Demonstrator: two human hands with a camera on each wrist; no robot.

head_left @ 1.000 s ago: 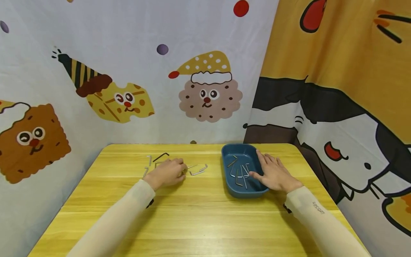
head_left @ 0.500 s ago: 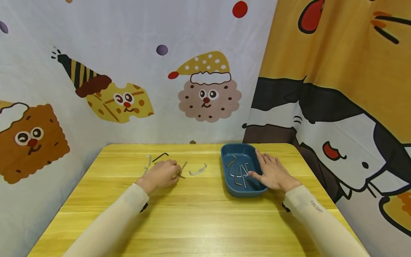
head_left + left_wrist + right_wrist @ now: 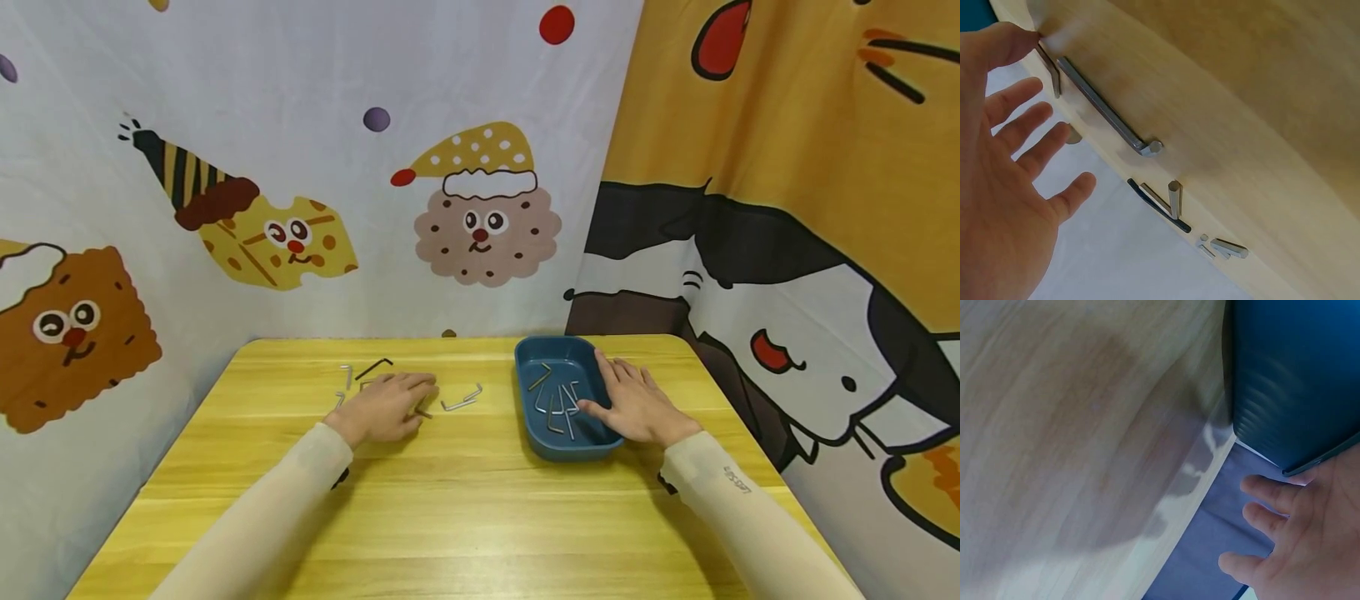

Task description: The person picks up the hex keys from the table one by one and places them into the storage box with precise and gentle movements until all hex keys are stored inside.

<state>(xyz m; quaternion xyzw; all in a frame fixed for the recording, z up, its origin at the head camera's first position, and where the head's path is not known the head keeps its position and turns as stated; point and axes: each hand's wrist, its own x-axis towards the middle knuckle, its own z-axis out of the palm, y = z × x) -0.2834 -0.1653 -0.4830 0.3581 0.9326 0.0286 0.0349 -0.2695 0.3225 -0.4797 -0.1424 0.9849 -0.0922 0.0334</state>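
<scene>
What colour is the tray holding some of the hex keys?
The tray is dark blue; the head view shows it best.

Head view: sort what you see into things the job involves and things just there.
Likely in the job:
- L-shaped keys on the table
- L-shaped keys in the tray
- blue tray
- left hand, over the table keys
- right hand, at the tray's rim

Just there:
- cartoon-printed curtains
- wooden table, only as support

Facing you behind the wood-grain bench [image 3: 480, 517] hangs a white cloth [image 3: 300, 83] printed with cartoon cheese [image 3: 277, 246] and biscuits [image 3: 487, 258]; on your right, an orange-yellow printed cloth [image 3: 663, 125].
</scene>
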